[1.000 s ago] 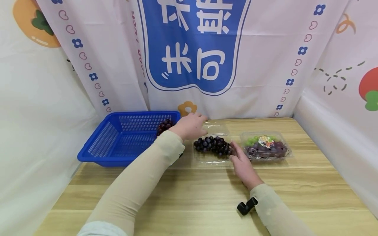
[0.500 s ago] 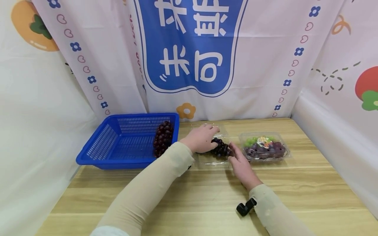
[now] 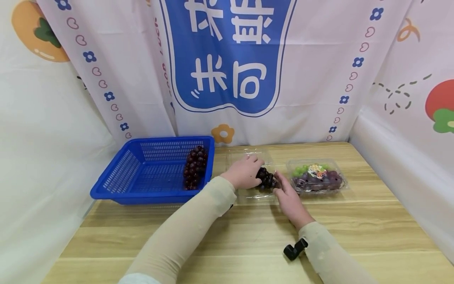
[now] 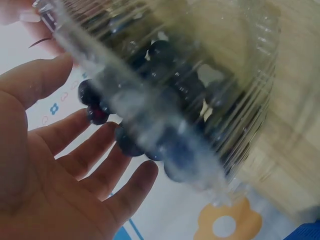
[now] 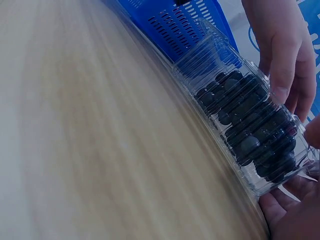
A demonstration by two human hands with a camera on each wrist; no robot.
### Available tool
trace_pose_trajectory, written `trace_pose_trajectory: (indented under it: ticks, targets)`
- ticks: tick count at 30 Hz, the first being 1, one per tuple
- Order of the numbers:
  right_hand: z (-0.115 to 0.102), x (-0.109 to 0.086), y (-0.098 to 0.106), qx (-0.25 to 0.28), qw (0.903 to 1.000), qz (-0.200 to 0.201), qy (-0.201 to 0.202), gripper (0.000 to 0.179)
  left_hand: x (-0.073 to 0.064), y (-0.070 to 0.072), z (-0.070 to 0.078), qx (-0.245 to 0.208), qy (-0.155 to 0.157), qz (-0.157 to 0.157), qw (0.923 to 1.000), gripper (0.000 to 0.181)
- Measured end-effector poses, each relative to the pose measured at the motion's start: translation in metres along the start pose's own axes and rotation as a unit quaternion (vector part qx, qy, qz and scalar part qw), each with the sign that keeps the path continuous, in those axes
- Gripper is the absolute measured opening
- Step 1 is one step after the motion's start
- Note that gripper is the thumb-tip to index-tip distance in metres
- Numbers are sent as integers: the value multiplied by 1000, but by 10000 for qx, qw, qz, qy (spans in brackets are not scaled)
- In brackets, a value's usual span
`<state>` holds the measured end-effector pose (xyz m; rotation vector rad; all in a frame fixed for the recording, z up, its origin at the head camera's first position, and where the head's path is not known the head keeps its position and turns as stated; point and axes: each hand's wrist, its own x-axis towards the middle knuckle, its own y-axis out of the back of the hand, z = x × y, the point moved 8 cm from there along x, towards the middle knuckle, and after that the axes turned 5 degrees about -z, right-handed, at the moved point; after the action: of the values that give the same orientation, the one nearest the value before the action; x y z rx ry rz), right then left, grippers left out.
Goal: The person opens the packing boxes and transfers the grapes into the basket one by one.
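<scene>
A bunch of dark grapes (image 3: 267, 179) lies in a clear plastic clamshell box (image 3: 260, 194), whose lid stands open toward the back. My left hand (image 3: 244, 172) is over the left part of the bunch. In the left wrist view, its fingers (image 4: 127, 192) are loosely extended, with the tips at the grapes along the box's rim. At the box's right end, my right hand (image 3: 291, 201) holds the wall between thumb and fingers. The right wrist view shows the grapes (image 5: 245, 120) through the ribbed side, with the right fingers (image 5: 275, 205) against the end.
A blue plastic basket (image 3: 152, 194) stands on the left, with a bunch of reddish grapes (image 3: 195, 165) at its right side. Right of the open box is a closed, labelled clear box (image 3: 317, 177) of green and purple grapes. A printed curtain (image 3: 312, 79) hangs behind the wooden table (image 3: 248, 244).
My left hand has moved right, from beside the basket to over the dark grapes, uncovering the reddish bunch. The right hand stays at the box's end.
</scene>
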<state>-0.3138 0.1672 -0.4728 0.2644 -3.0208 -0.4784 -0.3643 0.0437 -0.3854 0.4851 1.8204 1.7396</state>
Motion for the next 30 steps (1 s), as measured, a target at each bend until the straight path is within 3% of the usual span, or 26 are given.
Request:
trace_pose_trajectory:
  ticks: [7, 18, 30]
  targets:
    - [2, 1, 0, 65, 10000, -25, -24, 64, 4, -10, -1, 137, 72, -94, 9998, 61]
    - [1, 0, 1, -28, 10000, 3, -20, 63, 14, -29, -6, -167, 238, -271, 9992, 68]
    - [2, 1, 0, 49, 10000, 40, 42, 64, 17, -36, 3, 13, 29, -490, 9988, 66]
